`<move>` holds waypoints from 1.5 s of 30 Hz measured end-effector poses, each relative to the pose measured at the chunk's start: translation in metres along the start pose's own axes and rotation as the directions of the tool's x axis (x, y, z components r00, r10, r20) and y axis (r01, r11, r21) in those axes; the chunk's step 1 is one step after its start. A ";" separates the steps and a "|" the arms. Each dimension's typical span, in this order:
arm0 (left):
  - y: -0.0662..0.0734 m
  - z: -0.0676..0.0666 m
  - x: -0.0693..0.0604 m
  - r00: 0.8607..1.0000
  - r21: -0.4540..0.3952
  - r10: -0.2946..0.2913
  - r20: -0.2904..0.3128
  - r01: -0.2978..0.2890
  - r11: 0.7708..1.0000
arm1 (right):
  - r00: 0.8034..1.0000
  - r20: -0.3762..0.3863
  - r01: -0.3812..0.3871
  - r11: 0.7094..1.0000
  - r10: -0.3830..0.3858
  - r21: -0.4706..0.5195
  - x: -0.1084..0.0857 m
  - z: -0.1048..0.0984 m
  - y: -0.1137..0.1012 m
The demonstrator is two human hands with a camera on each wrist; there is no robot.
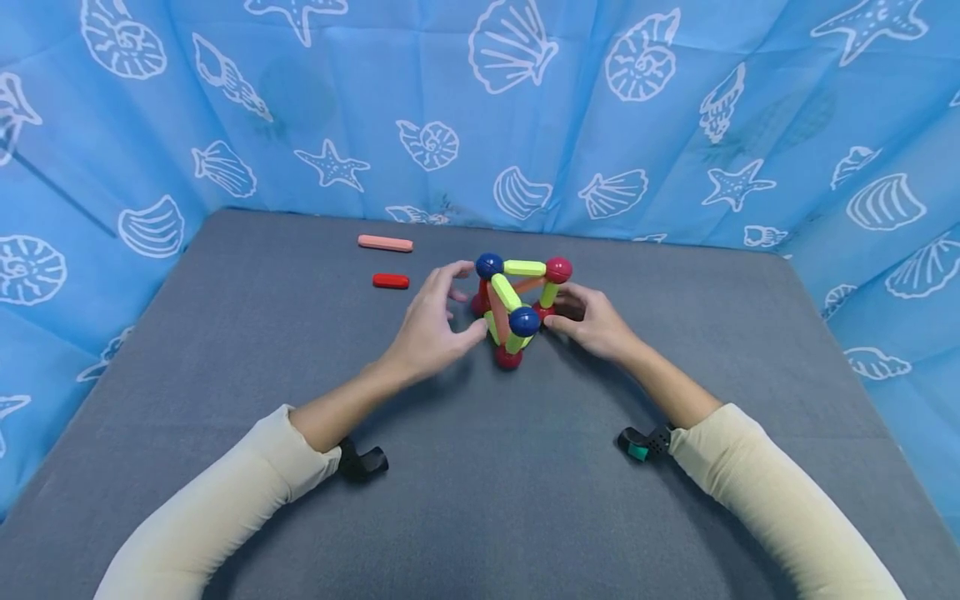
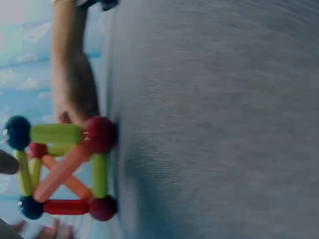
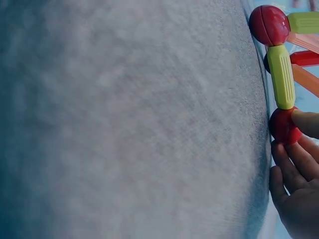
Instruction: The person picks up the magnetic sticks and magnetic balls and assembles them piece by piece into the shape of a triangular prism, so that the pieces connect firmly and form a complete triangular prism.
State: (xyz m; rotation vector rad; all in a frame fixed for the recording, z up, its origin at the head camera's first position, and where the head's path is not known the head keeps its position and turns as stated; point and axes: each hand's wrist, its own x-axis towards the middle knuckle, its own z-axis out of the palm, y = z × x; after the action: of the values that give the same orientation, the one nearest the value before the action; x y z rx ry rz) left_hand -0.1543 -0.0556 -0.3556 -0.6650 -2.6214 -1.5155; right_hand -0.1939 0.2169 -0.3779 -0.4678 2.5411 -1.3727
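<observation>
A frame of magnetic rods and balls (image 1: pixel 507 293) stands on the grey table, with blue and red balls joined by yellow-green, orange and red rods. At its right side my right hand (image 1: pixel 597 327) pinches a lower red ball (image 3: pixel 284 125) between thumb and fingers. My left hand (image 1: pixel 432 327) is spread at the left side of the frame, thumb and fingers apart around it. In the left wrist view, a gap shows between its fingers (image 2: pixel 50 230) and the nearest rods; whether the thumb touches cannot be told.
On the grey table (image 1: pixel 480 483), left of the frame, lie a loose salmon-pink rod (image 1: pixel 386 242) and a shorter red rod (image 1: pixel 391 281). A blue curtain (image 1: pixel 465 92) with white shell prints hangs along the back and sides.
</observation>
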 end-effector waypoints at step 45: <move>-0.043 0.000 0.028 0.964 -0.092 -0.077 0.256 0.104 0.990 | 0.981 0.073 0.190 0.970 -0.181 -0.153 -0.021 0.007 -0.009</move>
State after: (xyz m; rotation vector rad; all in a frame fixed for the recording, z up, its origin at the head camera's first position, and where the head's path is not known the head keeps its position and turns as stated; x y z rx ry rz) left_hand -0.1965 -0.0646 -0.3841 -0.8064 -2.8056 -1.7095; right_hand -0.1702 0.2150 -0.3731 -0.7818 2.6254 -1.1969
